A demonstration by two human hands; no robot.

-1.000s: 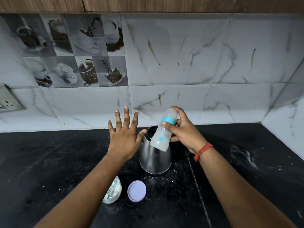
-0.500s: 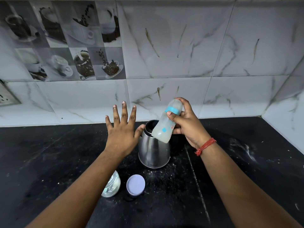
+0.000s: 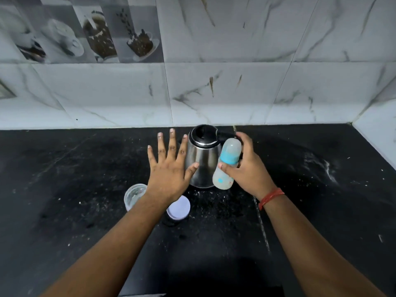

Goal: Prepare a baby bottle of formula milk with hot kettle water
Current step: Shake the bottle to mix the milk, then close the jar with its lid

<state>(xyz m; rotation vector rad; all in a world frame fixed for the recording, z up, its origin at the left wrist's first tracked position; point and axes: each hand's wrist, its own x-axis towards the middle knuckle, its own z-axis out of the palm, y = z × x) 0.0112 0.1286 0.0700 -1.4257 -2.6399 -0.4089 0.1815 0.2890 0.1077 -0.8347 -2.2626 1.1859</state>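
Observation:
My right hand (image 3: 246,168) grips a capped baby bottle (image 3: 227,163) with a blue collar and milky liquid inside. The bottle tilts in front of the right side of a steel kettle (image 3: 202,159) with a black lid, which stands on the black counter (image 3: 85,168). To the kettle's left my left hand (image 3: 169,168) is spread flat, fingers apart, thumb against the kettle's wall. It holds nothing. A clear jar (image 3: 134,195) and a pale lilac lid (image 3: 179,207) lie under my left wrist, partly hidden by it.
White powder specks are scattered on the counter around the kettle and at the right (image 3: 321,166). The marble-tiled wall (image 3: 235,82) runs close behind the kettle, and a side wall (image 3: 377,133) closes the corner at the right. A wall socket's edge (image 3: 4,93) shows far left.
The view has tipped downward, so everything sits lower in frame. The bottle has shifted from over the kettle's mouth to its right side. My left hand stays spread beside the kettle.

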